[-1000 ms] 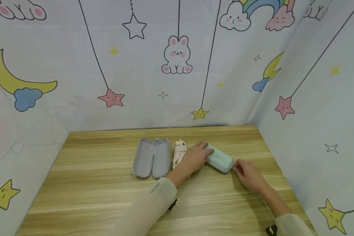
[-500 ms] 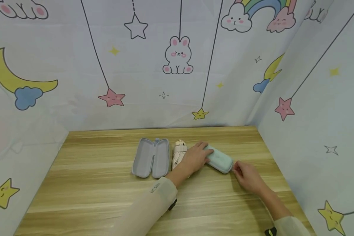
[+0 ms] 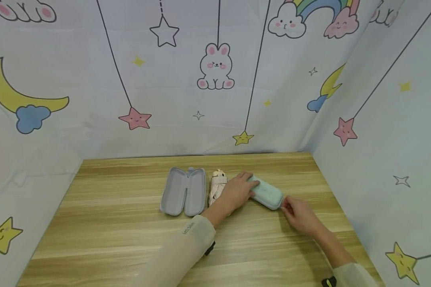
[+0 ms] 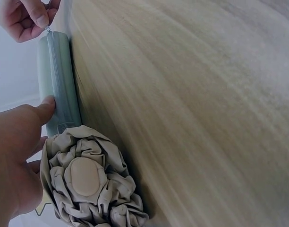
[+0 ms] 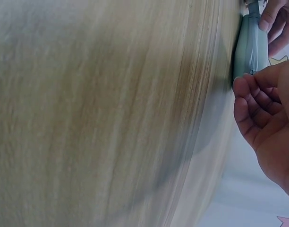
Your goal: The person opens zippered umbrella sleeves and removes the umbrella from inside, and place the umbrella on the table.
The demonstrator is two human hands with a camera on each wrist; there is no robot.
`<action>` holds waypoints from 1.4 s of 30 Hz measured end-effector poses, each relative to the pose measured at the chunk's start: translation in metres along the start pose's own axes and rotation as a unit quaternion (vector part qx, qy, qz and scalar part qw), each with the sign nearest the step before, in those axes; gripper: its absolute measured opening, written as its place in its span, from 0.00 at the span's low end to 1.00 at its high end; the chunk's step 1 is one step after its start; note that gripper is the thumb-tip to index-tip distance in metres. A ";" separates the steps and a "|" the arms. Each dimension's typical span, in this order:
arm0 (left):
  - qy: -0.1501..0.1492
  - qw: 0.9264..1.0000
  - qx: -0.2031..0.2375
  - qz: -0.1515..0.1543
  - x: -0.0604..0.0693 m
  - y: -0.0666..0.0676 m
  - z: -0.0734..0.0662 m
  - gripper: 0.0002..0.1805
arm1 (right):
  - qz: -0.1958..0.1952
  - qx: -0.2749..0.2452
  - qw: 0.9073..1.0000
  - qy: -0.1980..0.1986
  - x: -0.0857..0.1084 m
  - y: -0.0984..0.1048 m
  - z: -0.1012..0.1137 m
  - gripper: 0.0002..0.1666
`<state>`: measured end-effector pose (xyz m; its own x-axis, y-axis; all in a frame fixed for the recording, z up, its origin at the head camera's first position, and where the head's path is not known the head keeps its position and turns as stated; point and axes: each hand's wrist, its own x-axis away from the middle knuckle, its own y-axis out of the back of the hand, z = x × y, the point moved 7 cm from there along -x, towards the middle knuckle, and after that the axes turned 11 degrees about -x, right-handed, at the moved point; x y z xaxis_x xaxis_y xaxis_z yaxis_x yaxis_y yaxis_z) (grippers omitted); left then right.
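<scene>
A mint-green zip case point(image 3: 268, 195) lies shut and slanted on the table. My left hand point(image 3: 238, 191) holds its left end, the thumb on the near side by the zip and fingers over the top. At the opposite end, my right hand point(image 3: 301, 214) pinches the small zipper pull point(image 4: 48, 30) between thumb and index finger; its other fingers are loosely curled. Just left of the case is a folded cream umbrella point(image 3: 217, 190), partly behind my left wrist. Its gathered cloth and round handle end point(image 4: 85, 176) show in the left wrist view.
A grey case point(image 3: 175, 194) lies unfolded beside the umbrella, its inner halves facing up. The wood-patterned table point(image 3: 111, 223) meets a printed cloth backdrop point(image 3: 172, 91) at the back, with more cloth along both sides.
My right hand has shifted slightly left and toward me at the case's end. The left hand, case and umbrella stay put.
</scene>
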<state>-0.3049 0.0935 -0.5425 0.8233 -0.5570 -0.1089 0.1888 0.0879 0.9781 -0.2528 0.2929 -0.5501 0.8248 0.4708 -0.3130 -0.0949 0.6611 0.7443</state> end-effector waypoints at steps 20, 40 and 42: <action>0.009 1.000 0.000 0.009 0.000 -0.003 -0.001 0.27 | 0.038 -0.034 0.997 -0.052 0.002 -0.011 0.004 0.08; 0.011 1.000 -0.001 0.011 0.000 -0.004 0.000 0.28 | 0.007 -0.034 0.999 -0.020 0.000 -0.015 0.014 0.10; 0.012 1.000 0.001 0.009 0.000 -0.004 0.000 0.28 | 0.013 -0.034 0.999 -0.028 0.000 -0.016 0.013 0.09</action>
<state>-0.3057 0.0935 -0.5466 0.8390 -0.5358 -0.0945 0.1725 0.0972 0.9802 -0.2434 0.2744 -0.5545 0.8511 0.4561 -0.2601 -0.1523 0.6886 0.7089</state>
